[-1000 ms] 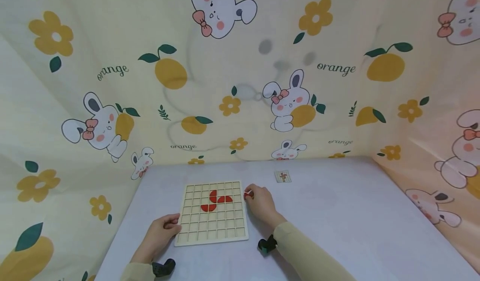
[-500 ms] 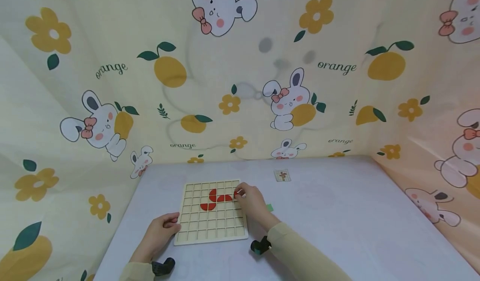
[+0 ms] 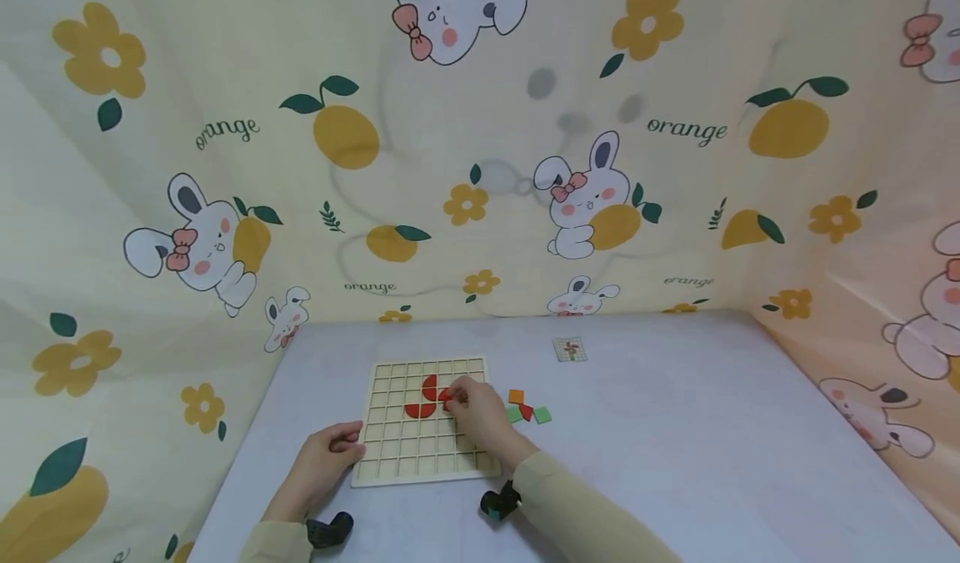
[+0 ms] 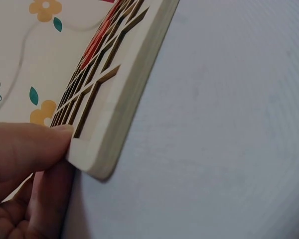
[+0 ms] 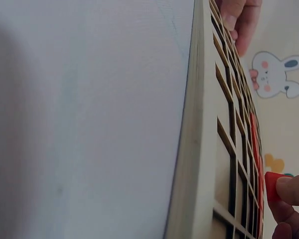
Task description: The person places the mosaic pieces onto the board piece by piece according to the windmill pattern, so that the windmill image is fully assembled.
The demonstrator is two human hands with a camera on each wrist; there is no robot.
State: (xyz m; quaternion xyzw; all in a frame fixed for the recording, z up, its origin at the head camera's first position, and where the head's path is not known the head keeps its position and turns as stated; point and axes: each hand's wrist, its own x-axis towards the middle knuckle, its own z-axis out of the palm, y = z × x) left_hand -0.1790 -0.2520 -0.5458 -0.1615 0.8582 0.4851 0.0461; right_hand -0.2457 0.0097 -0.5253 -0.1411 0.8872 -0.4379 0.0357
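Observation:
A pale wooden grid board point(image 3: 405, 454) lies on the table, with red quarter-circle tiles point(image 3: 420, 411) set in some of its upper cells. My left hand point(image 3: 324, 463) holds the board's left edge; in the left wrist view its thumb point(image 4: 45, 142) rests on the rim, with a finger at the side below. Between thumb and fingers my right hand point(image 3: 483, 417) pinches a red tile point(image 5: 272, 186) above the board's upper middle, by the tiles there. The held tile's full shape and part of the board are hidden by that hand.
Just right of the board lie loose tiles: an orange square point(image 3: 516, 396), a green square point(image 3: 542, 414), another green one and a red one point(image 3: 527, 412). A small pattern card point(image 3: 571, 349) lies farther back. A printed cloth point(image 3: 420, 213) hangs behind the table.
My right hand has moved left from beside the board to over its upper middle, carrying the red tile and uncovering the loose tiles. The left hand stays at the board's edge.

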